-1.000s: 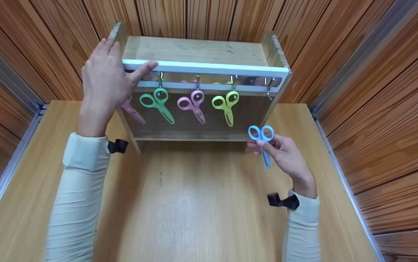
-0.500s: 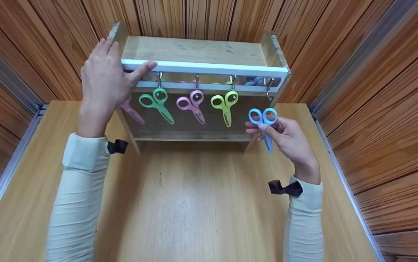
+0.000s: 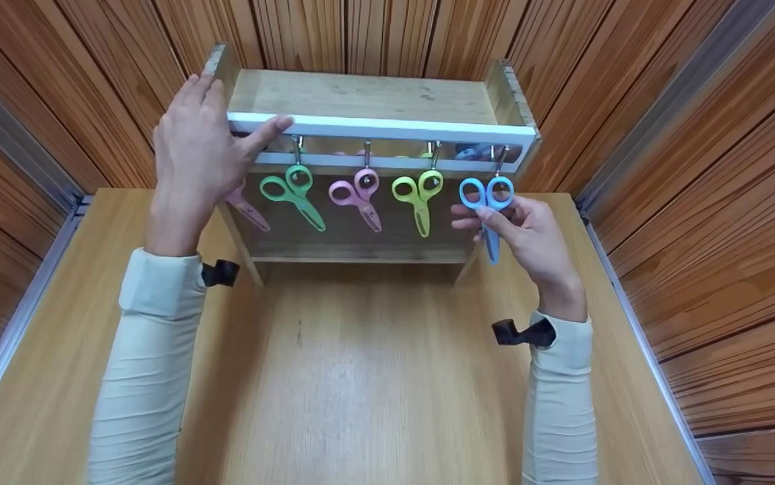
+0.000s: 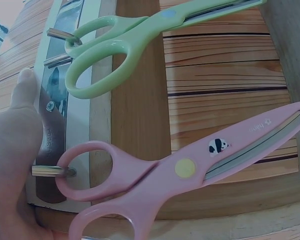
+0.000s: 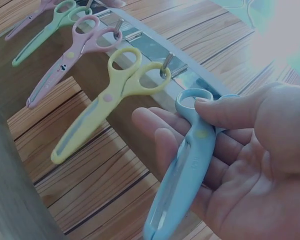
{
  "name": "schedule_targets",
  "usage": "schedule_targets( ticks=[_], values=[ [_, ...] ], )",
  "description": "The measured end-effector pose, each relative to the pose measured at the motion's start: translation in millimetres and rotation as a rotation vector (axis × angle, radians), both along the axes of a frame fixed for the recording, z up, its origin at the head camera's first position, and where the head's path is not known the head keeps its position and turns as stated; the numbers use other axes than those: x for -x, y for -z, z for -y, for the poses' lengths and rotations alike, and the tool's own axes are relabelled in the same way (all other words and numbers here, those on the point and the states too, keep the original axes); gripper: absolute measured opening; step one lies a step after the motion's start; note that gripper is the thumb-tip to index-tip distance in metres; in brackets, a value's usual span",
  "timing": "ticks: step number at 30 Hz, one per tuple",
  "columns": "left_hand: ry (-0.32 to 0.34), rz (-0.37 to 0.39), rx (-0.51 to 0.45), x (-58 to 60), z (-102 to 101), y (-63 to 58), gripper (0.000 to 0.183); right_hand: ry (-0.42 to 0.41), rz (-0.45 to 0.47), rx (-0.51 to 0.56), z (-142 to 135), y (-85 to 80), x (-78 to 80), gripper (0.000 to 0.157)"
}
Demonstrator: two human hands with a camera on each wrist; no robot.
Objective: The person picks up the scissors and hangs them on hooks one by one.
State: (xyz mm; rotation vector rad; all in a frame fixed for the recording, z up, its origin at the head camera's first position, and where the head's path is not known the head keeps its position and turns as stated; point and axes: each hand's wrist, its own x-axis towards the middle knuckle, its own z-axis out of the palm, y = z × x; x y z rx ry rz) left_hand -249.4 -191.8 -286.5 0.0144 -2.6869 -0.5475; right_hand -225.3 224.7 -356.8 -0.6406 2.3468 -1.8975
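My right hand (image 3: 539,232) pinches blue scissors (image 3: 492,246) between thumb and fingers, finger loops up and blades down. The right loop overlaps the lower end of the rightmost hook (image 3: 501,160) in the head view. My left hand (image 3: 192,145) rests on the left end of a wooden shelf (image 3: 360,95), fingers along its side panel and thumb on the white hook rail (image 3: 394,126). Beside that thumb, pink scissors (image 4: 185,167) and green scissors (image 4: 155,26) hang from hooks. Further right hang another pink pair (image 3: 365,202) and yellow scissors (image 5: 87,122).
The shelf stands on a wooden table (image 3: 347,377) against a wood-panelled back wall (image 3: 387,34). Panelled side walls (image 3: 711,222) rise at left and right, with metal strips along the table edges. Each sleeve carries a black wrist mount (image 3: 525,333).
My right hand has raised the blue scissors from below the rail to the rightmost hook. The left hand stays on the shelf, and the hanging scissors keep their places.
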Motion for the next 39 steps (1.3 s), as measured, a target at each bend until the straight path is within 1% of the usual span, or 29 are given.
schedule_targets(
  ticks=[4, 9, 14, 23, 25, 29, 33, 36, 39],
  values=[
    [-0.002, -0.005, 0.001, 0.5, -1.0, 0.5, 0.113, 0.012, 0.017, -0.012, -0.1, 1.4, 5.1, 0.032],
    [-0.004, 0.004, -0.005, 0.9, -1.8, 0.2, 0.112, 0.007, 0.035, 0.016, 1.1, 6.6, 10.1, 0.032],
    [-0.003, 0.018, -0.01, -0.4, -1.9, 2.3, 0.113, 0.02, 0.064, 0.037, 1.1, 14.2, 12.7, 0.034],
    [-0.005, 0.013, -0.021, 0.7, -1.4, 2.3, 0.112, 0.065, 0.068, 0.134, 0.6, 19.3, 17.0, 0.034],
    [-0.006, 0.013, -0.017, 1.2, -1.3, 2.2, 0.112, 0.082, 0.067, 0.14, -0.1, 20.6, 16.8, 0.034],
    [-0.004, 0.012, -0.016, 1.4, -1.4, 2.7, 0.111, 0.116, 0.066, 0.121, -3.8, 24.3, 15.4, 0.034],
    [0.0, 0.011, -0.015, 0.6, -1.1, 2.5, 0.111, 0.151, 0.062, 0.058, -10.2, 29.1, 13.4, 0.036],
    [0.009, 0.013, -0.016, -0.6, -0.3, 0.5, 0.111, 0.183, 0.057, 0.019, -15.6, 31.9, 11.8, 0.038],
    [0.029, 0.036, -0.032, -2.9, 1.3, -2.9, 0.11, 0.207, 0.047, -0.016, -19.6, 34.5, 9.5, 0.039]
  ],
)
